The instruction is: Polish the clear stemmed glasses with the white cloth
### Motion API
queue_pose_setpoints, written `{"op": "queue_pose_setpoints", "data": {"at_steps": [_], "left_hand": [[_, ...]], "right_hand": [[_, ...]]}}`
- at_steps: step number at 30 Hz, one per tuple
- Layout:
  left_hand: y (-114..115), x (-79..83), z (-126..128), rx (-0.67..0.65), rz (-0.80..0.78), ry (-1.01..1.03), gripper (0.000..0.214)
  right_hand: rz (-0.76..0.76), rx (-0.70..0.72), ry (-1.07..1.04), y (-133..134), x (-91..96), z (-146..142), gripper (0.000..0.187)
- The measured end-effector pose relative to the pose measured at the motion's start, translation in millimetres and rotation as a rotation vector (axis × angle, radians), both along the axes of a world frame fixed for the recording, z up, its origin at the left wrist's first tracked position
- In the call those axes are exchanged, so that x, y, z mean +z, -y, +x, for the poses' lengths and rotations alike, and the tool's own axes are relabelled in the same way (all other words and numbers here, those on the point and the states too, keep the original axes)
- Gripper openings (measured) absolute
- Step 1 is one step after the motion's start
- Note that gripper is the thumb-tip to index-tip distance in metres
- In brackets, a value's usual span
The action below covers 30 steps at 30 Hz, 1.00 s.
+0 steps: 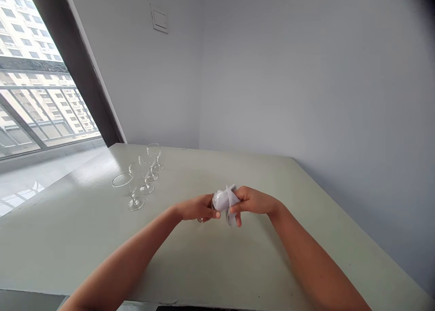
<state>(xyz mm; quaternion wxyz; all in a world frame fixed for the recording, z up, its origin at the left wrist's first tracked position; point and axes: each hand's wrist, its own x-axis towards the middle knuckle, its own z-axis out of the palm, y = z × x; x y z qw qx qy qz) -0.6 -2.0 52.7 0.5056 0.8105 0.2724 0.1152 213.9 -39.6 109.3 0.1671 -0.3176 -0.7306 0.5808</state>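
Over the middle of the table, my left hand (202, 208) is closed around a stemmed glass (217, 201), which lies on its side in the grip. Most of the glass is hidden by my fingers and by cloth. A white cloth (231, 216) is pinched in my right hand (249, 199). Part of it fills the bowl of the glass, and a loose end hangs below the rim. Both hands meet at the glass's mouth, fingers close together.
Several clear stemmed glasses (136, 203) stand upright in a row on the pale table (190, 261), left of my hands. Grey walls (272, 75) meet behind the table. A window (41, 89) is at the left, and the table's front edge runs along the bottom.
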Motion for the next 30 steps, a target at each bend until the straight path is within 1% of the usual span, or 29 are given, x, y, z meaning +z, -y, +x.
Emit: {"op": "queue_pose_setpoints", "data": {"at_steps": [1,2,3,4,5,6,7,8,9,10,11,12,13,14,15,16,17,19,20,21,22,23,24,26,27,28,29,30], "left_hand": [[3,4.4,-1,-0.118,-0.147,0.035,0.037],[6,7.6,-1,-0.195,-0.241,0.059,0.040],[8,9.7,0,-0.209,-0.262,0.078,0.042],[9,10.6,1,-0.151,-0.203,0.096,0.043],[10,10.3,4,-0.020,-0.072,0.110,0.043],[10,9.2,6,0.154,0.115,0.115,0.043],[10,7.5,8,0.331,0.332,0.106,0.044],[9,5.6,10,0.480,0.549,0.082,0.044],[8,3.9,11,0.576,0.738,0.047,0.043],[6,2.6,11,0.615,0.882,0.006,0.043],[5,1.9,10,0.612,0.972,-0.029,0.042],[3,1.9,8,0.592,1.009,-0.048,0.043],[1,2.3,5,0.581,0.993,-0.048,0.044],[0,3.0,3,0.566,0.918,-0.027,0.045],[-1,3.8,0,0.527,0.785,0.007,0.047],[-2,4.3,-2,0.452,0.602,0.047,0.050],[-2,4.4,-3,0.339,0.387,0.087,0.052],[-1,3.4,-4,0.057,-0.030,0.152,0.059],[0,2.5,-3,-0.058,-0.172,0.171,0.062],[1,1.8,-1,-0.118,-0.241,0.180,0.064],[2,1.1,1,-0.107,-0.230,0.181,0.064],[3,0.6,3,-0.032,-0.137,0.171,0.062],[3,0.2,5,0.077,0.028,0.144,0.057],[2,-1.0,9,0.300,0.473,0.046,0.045],[1,-1.8,10,0.377,0.687,-0.016,0.042],[0,-2.8,10,0.425,0.856,-0.079,0.042],[-2,-3.6,10,0.449,0.962,-0.134,0.042],[-3,-4.1,9,0.466,1.002,-0.172,0.041]], "right_hand": [[-0.008,0.067,0.010,3,7.1,5,0.024],[-0.010,0.096,0.014,6,12.3,8,0.025],[-0.007,0.085,0.013,8,15.4,10,0.025],[0.001,0.036,0.008,9,16.2,11,0.026],[0.010,-0.050,-0.008,8,14.7,10,0.026],[0.013,-0.163,-0.041,5,11.3,8,0.027],[0.004,-0.288,-0.095,2,6.4,5,0.028],[-0.016,-0.410,-0.166,-1,0.6,0,0.029],[-0.045,-0.514,-0.245,-4,-5.3,-6,0.031],[-0.078,-0.588,-0.318,-6,-10.7,-12,0.033],[-0.107,-0.622,-0.371,-8,-14.7,-17,0.035],[-0.122,-0.622,-0.391,-8,-17.0,-22,0.037],[-0.113,-0.597,-0.375,-7,-17.3,-24,0.037],[-0.079,-0.557,-0.332,-6,-15.5,-24,0.036],[-0.034,-0.499,-0.273,-3,-12.0,-21,0.034],[0.006,-0.416,-0.205,-1,-7.1,-16,0.031],[0.032,-0.313,-0.140,1,-1.4,-10,0.029],[0.032,-0.091,-0.056,4,9.3,4,0.028],[0.018,-0.011,-0.042,4,13.2,10,0.028],[0.006,0.024,-0.044,4,15.2,14,0.029],[0.004,0.006,-0.058,2,15.2,17,0.029],[0.007,-0.062,-0.078,0,12.9,17,0.030],[0.012,-0.164,-0.099,-4,8.4,14,0.030],[0.003,-0.401,-0.167,-11,-5.3,3,0.032],[-0.016,-0.511,-0.218,-14,-13.0,-5,0.033],[-0.042,-0.597,-0.274,-16,-20.3,-13,0.034],[-0.066,-0.649,-0.324,-18,-26.2,-20,0.035],[-0.076,-0.662,-0.352,-18,-30.0,-25,0.035]]}}
